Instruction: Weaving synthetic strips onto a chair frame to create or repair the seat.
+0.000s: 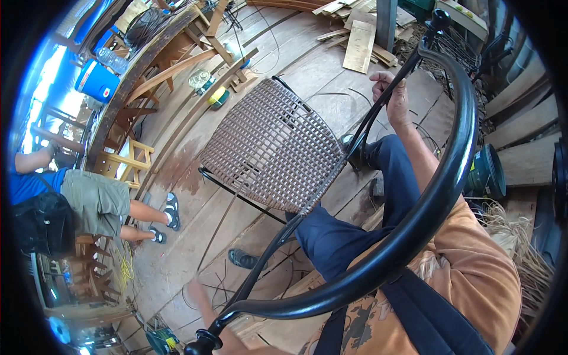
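Observation:
A chair's woven brown seat (269,145) lies in front of me, its strips crossing in a tight lattice with a few open gaps. Its glossy black curved frame (414,248) arches across my lap. At the lower left, my left hand (198,293) is smeared by motion. A thin brown weaving strand (218,234) runs straight from the seat to that hand, which appears closed on its end. Beyond the frame's slim right-hand rods, my right hand (391,94) is raised with curled fingers. A rod partly crosses it, and what it holds, if anything, cannot be made out.
Loose strands (222,290) lie on the plank floor beside my sandalled foot. Another person (97,195) stands at left, near a small yellow stool (133,160). Wood offcuts (359,47) are piled at the back. A green tub (486,171) stands at right by bundled fibres (520,242).

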Demonstrator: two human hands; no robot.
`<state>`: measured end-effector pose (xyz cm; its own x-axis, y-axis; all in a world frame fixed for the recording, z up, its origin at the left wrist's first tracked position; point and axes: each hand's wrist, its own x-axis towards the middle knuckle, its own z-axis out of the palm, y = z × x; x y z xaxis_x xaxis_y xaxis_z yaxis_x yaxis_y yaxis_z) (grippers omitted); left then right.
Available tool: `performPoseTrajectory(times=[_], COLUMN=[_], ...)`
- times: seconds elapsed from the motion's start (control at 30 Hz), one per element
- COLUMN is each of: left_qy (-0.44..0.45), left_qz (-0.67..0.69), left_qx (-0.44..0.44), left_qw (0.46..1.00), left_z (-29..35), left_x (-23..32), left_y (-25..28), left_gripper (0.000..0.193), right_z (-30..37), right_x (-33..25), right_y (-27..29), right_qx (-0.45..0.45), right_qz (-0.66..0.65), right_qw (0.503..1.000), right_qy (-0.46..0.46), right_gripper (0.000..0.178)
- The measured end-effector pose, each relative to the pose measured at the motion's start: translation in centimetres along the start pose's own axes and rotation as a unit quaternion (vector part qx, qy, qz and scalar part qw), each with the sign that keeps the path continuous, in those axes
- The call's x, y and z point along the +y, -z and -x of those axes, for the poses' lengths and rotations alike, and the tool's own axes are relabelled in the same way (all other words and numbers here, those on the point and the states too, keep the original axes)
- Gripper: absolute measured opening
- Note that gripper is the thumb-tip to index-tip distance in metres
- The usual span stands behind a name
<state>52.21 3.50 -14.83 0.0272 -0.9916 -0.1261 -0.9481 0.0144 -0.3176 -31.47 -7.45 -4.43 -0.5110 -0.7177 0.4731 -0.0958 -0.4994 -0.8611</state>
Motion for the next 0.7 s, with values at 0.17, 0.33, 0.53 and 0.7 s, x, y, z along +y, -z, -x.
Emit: performPoseTrajectory(times=[0.17, 0.33, 0.53, 0.7], left_qy=[0.179, 0.127, 0.017, -0.02], left_qz=[0.031, 0.118, 0.222, 0.395], left_qx=[-0.017, 0.012, 0.025, 0.092], left_qw=[0.983, 0.985, 0.974, 0.914], left_z=[7.4, 9.1, 2.1, -8.6], left_x=[-8.5, -6.0, 10.5, 23.8], left_y=[-2.4, 0.5, 13.0, 16.1], left_gripper=[0.021, 0.025, 0.028, 0.043], right_z=[0.6, 0.9, 3.9, 5.0], right_x=[-1.8, -2.2, -4.4, -8.7], right_y=[-2.8, -1.1, -0.4, 2.2], right_qx=[-0.051, -0.036, -0.051, -0.1], right_qz=[-0.027, -0.032, -0.028, -0.286], right_qw=[0.997, 0.997, 0.992, 0.928], right_qy=[-0.055, -0.062, -0.107, -0.215], right_gripper=[0.084, 0.085, 0.089, 0.089])
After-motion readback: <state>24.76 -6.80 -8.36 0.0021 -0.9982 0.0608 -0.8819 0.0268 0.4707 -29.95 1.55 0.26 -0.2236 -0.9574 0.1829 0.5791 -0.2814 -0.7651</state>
